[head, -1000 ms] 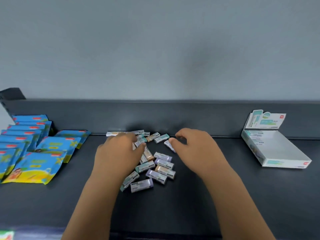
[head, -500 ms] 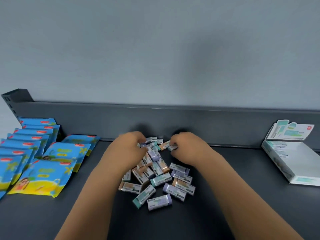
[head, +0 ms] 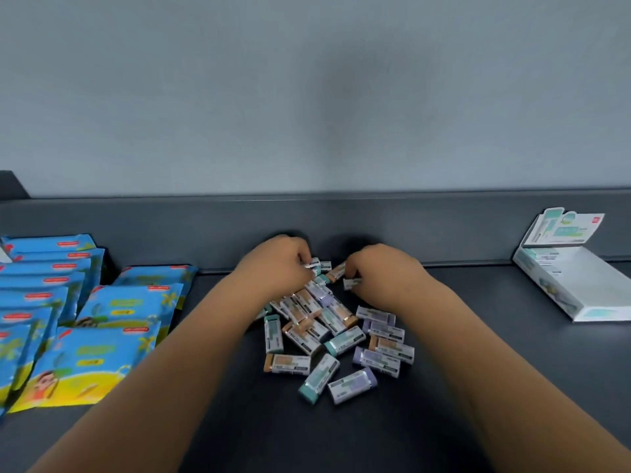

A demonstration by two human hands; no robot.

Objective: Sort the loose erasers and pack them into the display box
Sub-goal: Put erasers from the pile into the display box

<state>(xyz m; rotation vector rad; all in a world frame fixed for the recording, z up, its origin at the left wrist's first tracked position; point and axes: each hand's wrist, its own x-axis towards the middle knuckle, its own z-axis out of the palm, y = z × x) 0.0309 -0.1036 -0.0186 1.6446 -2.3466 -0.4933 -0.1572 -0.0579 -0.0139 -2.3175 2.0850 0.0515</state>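
Note:
A heap of several loose erasers (head: pixel 327 331) in green, purple and orange sleeves lies on the dark shelf (head: pixel 478 353) in the middle. My left hand (head: pixel 276 268) rests curled over the far end of the heap, fingers on a green eraser (head: pixel 312 268). My right hand (head: pixel 379 271) is curled beside it, fingertips pinching a white-sleeved eraser (head: pixel 351 283). The white display box (head: pixel 577 288) stands open at the far right, its lid flap up, apart from both hands.
Several blue and yellow snack packets (head: pixel 85 322) are stacked and spread at the left. A raised dark back wall (head: pixel 444 227) runs behind the heap. Bare shelf lies between the erasers and the box.
Both hands have drawn together at the far end of the heap and curled around erasers. The view has shifted, so the heap sits closer and the box further right.

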